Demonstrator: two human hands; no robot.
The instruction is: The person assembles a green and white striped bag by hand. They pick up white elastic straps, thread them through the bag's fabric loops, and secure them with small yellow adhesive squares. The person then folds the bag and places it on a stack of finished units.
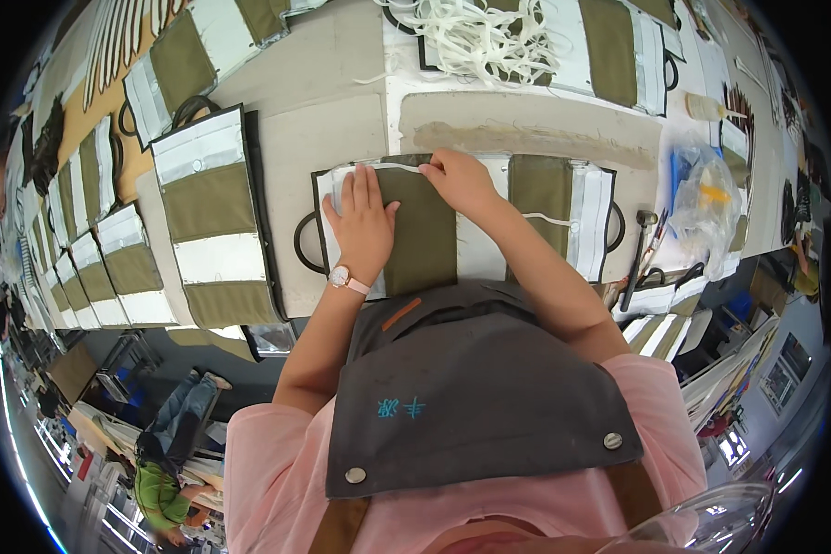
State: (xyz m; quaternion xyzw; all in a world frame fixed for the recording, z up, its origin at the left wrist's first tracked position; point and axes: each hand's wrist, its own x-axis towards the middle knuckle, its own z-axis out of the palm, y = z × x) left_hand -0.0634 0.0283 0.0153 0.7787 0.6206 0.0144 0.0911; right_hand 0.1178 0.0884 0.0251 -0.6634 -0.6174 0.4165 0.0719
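Note:
A bag panel with olive and white stripes (421, 231) lies flat in front of me, a dark loop handle (308, 242) at its left end and another (617, 227) at its right. My left hand (365, 217) rests flat near its upper left corner, fingers stretched out. Close by, my right hand (460, 180) pinches a thin white strip (399, 167) that runs along the panel's far edge between both hands. A further length of white strip (547, 218) shows past my right forearm, over the olive stripe; whether both are one piece is hidden.
Further striped panels (208, 203) stand to the left. A tangled heap of white strips (494, 42) lies at the back. On the right are a hammer (639, 258), scissors (688, 275), a clear plastic bag (706, 198) and a bottle (706, 107). Another person (162, 489) sits lower left.

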